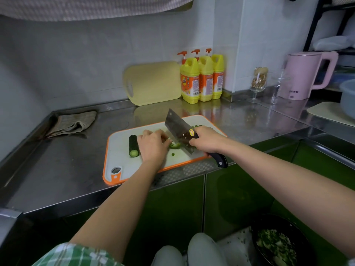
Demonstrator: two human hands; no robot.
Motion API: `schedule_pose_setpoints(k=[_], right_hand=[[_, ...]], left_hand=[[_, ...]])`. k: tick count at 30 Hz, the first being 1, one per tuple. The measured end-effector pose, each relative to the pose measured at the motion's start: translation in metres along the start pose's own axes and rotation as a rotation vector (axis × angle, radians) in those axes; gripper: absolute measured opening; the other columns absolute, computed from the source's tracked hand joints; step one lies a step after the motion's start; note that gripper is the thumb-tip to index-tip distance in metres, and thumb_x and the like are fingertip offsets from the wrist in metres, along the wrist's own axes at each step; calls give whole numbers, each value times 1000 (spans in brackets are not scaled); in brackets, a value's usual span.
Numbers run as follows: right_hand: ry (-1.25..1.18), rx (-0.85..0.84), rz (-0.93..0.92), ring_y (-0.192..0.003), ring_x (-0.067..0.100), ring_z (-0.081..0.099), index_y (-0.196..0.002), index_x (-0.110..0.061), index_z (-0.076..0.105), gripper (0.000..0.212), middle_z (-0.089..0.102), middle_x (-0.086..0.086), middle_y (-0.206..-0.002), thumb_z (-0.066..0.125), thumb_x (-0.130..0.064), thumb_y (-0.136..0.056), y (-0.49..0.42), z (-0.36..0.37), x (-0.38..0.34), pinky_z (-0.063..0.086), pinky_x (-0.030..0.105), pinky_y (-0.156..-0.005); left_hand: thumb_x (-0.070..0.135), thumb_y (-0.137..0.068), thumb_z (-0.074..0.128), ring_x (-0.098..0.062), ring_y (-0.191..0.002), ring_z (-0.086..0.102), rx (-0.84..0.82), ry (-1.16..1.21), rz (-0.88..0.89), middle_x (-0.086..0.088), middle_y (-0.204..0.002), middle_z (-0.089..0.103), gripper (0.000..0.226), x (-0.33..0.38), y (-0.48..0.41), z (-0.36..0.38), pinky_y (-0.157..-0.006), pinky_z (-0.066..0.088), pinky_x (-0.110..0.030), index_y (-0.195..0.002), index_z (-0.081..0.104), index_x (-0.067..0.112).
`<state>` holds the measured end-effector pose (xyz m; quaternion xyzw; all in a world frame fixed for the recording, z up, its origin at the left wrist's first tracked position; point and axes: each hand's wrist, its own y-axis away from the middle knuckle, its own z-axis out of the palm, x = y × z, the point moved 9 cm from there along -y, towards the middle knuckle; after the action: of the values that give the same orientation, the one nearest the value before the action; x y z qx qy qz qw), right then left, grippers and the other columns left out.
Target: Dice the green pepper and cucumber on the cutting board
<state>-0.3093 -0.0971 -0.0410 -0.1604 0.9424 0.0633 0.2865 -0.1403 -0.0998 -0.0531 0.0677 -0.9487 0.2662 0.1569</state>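
Steel counter [57, 169]: left hand [153, 145] pins pepper [175, 145], right hand [206, 140] grips stickered cleaver [177, 125]

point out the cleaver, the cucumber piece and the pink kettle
cleaver [177, 127], head view, flat of the blade
cucumber piece [133, 144], head view, dark skin
pink kettle [299, 77], head view, side of the body

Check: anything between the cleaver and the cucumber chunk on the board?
Yes. The left hand, holding the curled green pepper piece down, lies between the steel black-handled cleaver in the right hand and the dark green cucumber chunk on the white orange-rimmed cutting board.
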Motion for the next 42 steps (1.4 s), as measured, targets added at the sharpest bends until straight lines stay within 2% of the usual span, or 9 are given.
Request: schedule_pose_setpoints(k=[6,9,11,14,17,27,32,38,42], right_hand=[[27,-46,-31,-39,19,54,-86,-6,50,11,58,15,-60,44,-10,-94,3,15,-12,41,22,-38],[44,-24,-50,-46,24,58,-82,-9,47,14,60,16,-66,44,-11,-95,5,16,-16,42,24,-39],[67,9,-67,-49,24,58,-87,-7,50,11,59,15,-72,44,-11,-95,7,13,-19,42,26,-39],[163,30,-79,-58,23,51,-96,-2,53,12,55,11,-77,45,-12,-95,7,12,-22,40,29,-47],[214,41,-94,-64,25,52,-88,-6,48,10,51,9,-77,46,-13,-95,7,13,-22,44,34,-55],[191,-19,-60,-43,18,55,-91,-8,42,8,51,8,-73,39,-13,-97,10,17,-23,35,19,-33],[180,-34,-37,-44,21,55,-96,-3,46,11,57,15,-76,38,-10,-97,11,20,-26,38,22,-35],[246,-46,-16,-41,18,54,-84,-5,43,15,53,11,-65,40,-10,-98,4,25,-30,30,15,-29],[225,-75,-7,-37,16,53,-77,-6,43,20,54,11,-61,42,-8,-96,1,23,-28,32,16,-29]], left_hand=[[35,-92,56,-29,-106,42,22,-70,23,-6,-101,69,25,-2,12,-3,-86,33,-41,-104,75,23],[36,-91,59,-28,-106,42,24,-57,-7,-6,-100,69,23,-5,16,-6,-86,33,-40,-104,74,25],[39,-90,61,-27,-106,43,28,-40,-42,-6,-97,67,21,-6,18,-8,-87,35,-41,-103,74,27],[37,-91,61,-28,-107,43,19,9,-73,-8,-98,65,20,-5,17,-8,-89,35,-41,-103,73,27],[37,-90,61,-27,-106,45,18,12,-85,-5,-95,69,19,-4,13,-2,-86,31,-39,-100,73,26],[39,-87,66,-27,-100,48,55,18,-123,-3,-88,71,18,-10,9,-1,-81,32,-38,-88,77,24],[35,-88,65,-27,-101,47,51,29,-107,-5,-88,71,18,-10,9,1,-78,28,-37,-89,78,23],[32,-90,63,-27,-103,45,33,2,-92,-5,-91,70,18,-8,9,3,-76,26,-35,-94,78,23],[33,-89,65,-27,-105,44,32,10,-93,-5,-92,71,17,-7,8,2,-79,28,-36,-95,77,23]])
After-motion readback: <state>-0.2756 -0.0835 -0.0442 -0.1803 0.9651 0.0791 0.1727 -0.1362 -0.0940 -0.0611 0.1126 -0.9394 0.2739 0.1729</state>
